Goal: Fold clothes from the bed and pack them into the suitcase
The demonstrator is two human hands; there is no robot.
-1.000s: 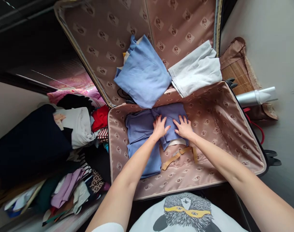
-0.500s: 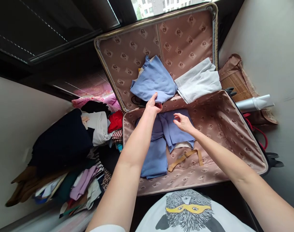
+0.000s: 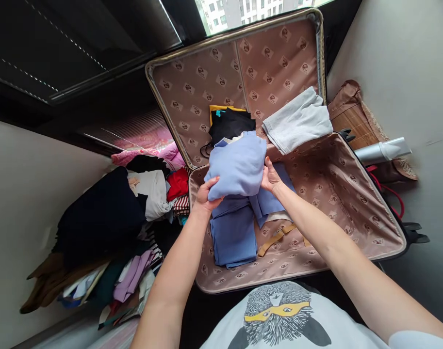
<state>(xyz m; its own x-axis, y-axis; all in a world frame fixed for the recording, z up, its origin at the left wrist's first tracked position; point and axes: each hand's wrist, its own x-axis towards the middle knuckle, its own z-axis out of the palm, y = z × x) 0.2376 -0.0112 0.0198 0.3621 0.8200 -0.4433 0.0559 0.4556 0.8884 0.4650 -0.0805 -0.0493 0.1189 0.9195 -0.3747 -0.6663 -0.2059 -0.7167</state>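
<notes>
A folded light-blue garment (image 3: 237, 165) hangs between my two hands, above the left part of an open suitcase (image 3: 337, 194). My left hand (image 3: 207, 195) is closed on its lower left corner, thumb on top. On the right side my right hand (image 3: 270, 176) grips its edge. Below it, folded blue clothes (image 3: 234, 237) lie in the suitcase's near half, partly hidden by the garment and my hands. Behind it, a black folded garment (image 3: 230, 125) with something yellow under it rests in the lid. A light-grey folded garment (image 3: 297, 121) lies to the right, across the hinge side.
Piles of clothes (image 3: 97, 218) stand left of the suitcase. A tan strap (image 3: 275, 238) lies on the suitcase's lining. At the right, outside it, are a silver cylindrical object (image 3: 381, 150) and a brown bag (image 3: 348, 106) by the wall.
The light-blue garment has been lifted off the black one in the lid and brought nearer to me. My right hand, empty before, has taken hold of its right side.
</notes>
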